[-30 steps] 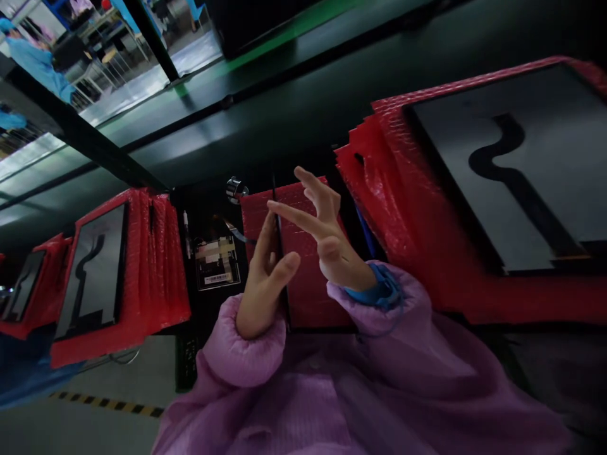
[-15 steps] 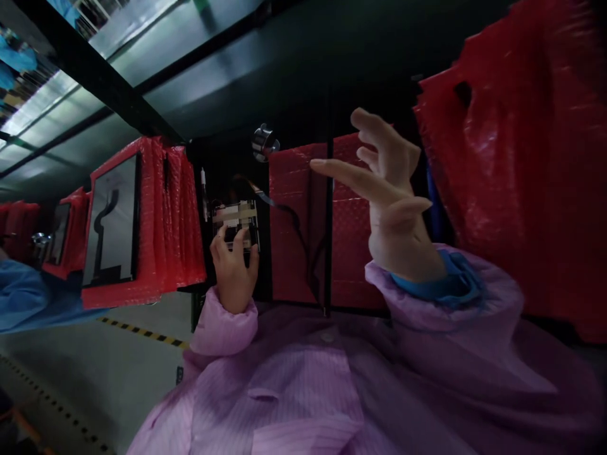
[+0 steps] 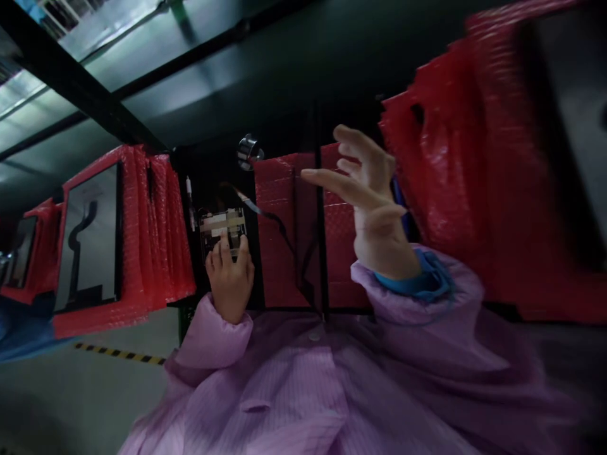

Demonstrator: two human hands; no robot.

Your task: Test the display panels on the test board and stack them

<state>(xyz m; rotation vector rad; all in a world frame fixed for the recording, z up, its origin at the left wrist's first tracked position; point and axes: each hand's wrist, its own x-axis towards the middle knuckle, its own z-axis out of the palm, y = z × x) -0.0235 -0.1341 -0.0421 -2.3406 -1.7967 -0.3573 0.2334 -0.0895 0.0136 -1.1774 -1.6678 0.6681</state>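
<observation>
My left hand [image 3: 231, 276] lies at the near edge of a small circuit board [image 3: 222, 222] with tape across it. Its fingers are apart, and the fingertips touch the board. A flat ribbon cable [image 3: 263, 213] runs from near the board to a thin dark display panel [image 3: 318, 221], which stands upright and shows almost edge-on. My right hand [image 3: 374, 212] is raised at this panel; one long finger crosses its upper edge while the others are on the right side. The hand appears to hold the panel up, though the exact contact is partly hidden.
Red bubble-wrap sheets [image 3: 275, 259] lie beneath the panel. A stack of red bubble bags [image 3: 156, 234] with a display [image 3: 102, 240] stands left, more red bags [image 3: 455, 170] right. A pen [image 3: 190, 202] and shiny metal cup [image 3: 249, 151] are near the board. A blue sleeve [image 3: 23, 328] shows far left.
The view has shifted, so most things sit further left. My left fingers have straightened and come closer together on the board. My right hand and the panel keep about the same pose.
</observation>
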